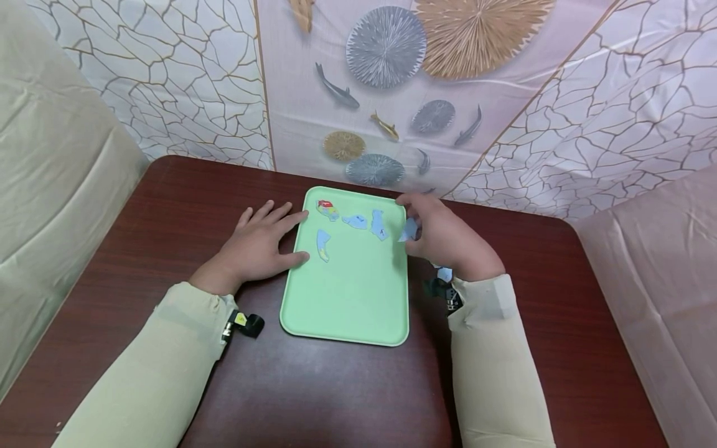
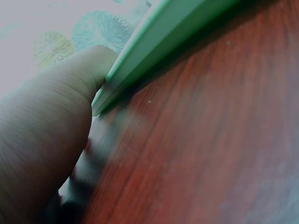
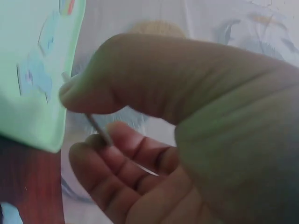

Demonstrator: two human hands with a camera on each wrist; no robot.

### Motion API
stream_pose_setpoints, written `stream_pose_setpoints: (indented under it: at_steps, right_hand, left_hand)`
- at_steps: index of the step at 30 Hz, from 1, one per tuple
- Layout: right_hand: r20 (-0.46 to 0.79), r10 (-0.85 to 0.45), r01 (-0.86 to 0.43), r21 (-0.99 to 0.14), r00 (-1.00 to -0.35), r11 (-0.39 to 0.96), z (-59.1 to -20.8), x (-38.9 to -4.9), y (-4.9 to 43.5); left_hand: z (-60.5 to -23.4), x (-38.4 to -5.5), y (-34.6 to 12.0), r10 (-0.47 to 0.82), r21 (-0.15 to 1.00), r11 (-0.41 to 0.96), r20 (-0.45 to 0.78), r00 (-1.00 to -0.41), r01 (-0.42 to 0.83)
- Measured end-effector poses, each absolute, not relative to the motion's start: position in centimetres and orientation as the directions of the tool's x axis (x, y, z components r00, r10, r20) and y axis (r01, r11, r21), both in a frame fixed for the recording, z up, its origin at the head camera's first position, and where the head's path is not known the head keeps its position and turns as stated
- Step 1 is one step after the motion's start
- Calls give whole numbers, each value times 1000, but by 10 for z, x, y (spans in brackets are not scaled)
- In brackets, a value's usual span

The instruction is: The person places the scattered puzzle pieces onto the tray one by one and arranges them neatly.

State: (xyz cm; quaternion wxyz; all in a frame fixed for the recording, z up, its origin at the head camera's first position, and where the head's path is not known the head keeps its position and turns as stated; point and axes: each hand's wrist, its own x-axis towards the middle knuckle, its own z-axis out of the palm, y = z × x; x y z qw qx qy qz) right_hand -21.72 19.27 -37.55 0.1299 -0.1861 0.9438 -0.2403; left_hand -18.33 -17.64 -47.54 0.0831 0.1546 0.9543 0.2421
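Observation:
A light green tray (image 1: 347, 305) lies on the table. On its far part are flat, irregular printed puzzle pieces: a red and yellow piece (image 1: 327, 210), two light blue pieces (image 1: 355, 221) (image 1: 379, 224), and a blue and yellow piece (image 1: 323, 245). At the tray's right rim my right hand (image 1: 450, 236) pinches another light blue puzzle piece (image 1: 409, 229), seen edge-on in the right wrist view between thumb and fingers. My left hand (image 1: 254, 249) has its fingers spread, with the thumb and a fingertip touching the tray's left rim.
Beside the right wrist, a light blue piece (image 1: 444, 274) shows partly on the dark wood table (image 1: 336, 398). A patterned cloth (image 1: 196, 81) hangs behind the table's far edge, and pale cloth (image 1: 661, 261) stands at both sides.

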Motion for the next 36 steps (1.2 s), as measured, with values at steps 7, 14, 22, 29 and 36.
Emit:
stream_pose_setpoints:
  at_steps: [7,14,22,29,36]
  right_hand:
    - [-113,-510,-367,-565,-853,739,-383,-215,176]
    - [-97,-574,-438,-549,-813,712,-394,-211,156]
    - [-77,-628,-475,-584,-774,658,-407,-208,137]
    - [-76,-640,-490,-576,-765,654,-418,-207,127]
    - [-89,-635,-494,-550,-767,674,-424,-209,121]
  left_hand:
    - [-478,-185,-177,337,488,834,-83,-938,257]
    - [-478,-185,-177,340,486,834,-82,-937,261]
    - [-479,-185,-177,338,481,836,-74,-938,263]
    - [-479,-186,-176,337,480,837,-73,-939,263]
    - [-479,-186,-177,335,480,838,-73,-939,261]
